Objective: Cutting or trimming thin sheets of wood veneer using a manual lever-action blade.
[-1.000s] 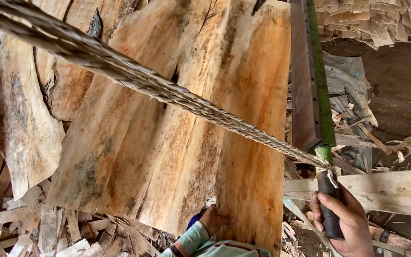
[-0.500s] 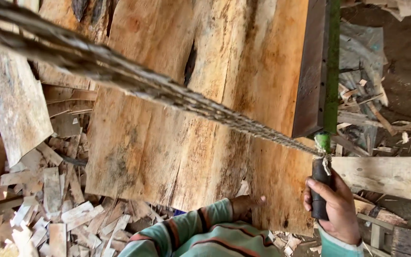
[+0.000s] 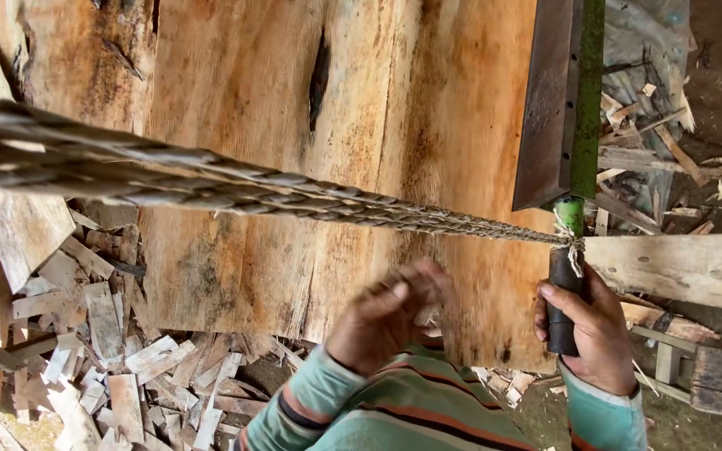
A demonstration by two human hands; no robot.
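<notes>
Plainly, the right hand (image 3: 597,334) is clenched around the dark handle (image 3: 563,302) of a long blade (image 3: 555,108), just off the lower right corner of the big wooden slab (image 3: 336,167); a taut braided rope (image 3: 294,196) is tied at the handle's green collar and runs off to the left; the left hand (image 3: 386,313) is blurred in front of the slab's lower edge, fingers loosely curled, holding nothing that I can make out. If the grip slackens, the rope's pull could jerk the blade sideways toward that free hand; loose offcuts (image 3: 119,367) below could foul footing.
</notes>
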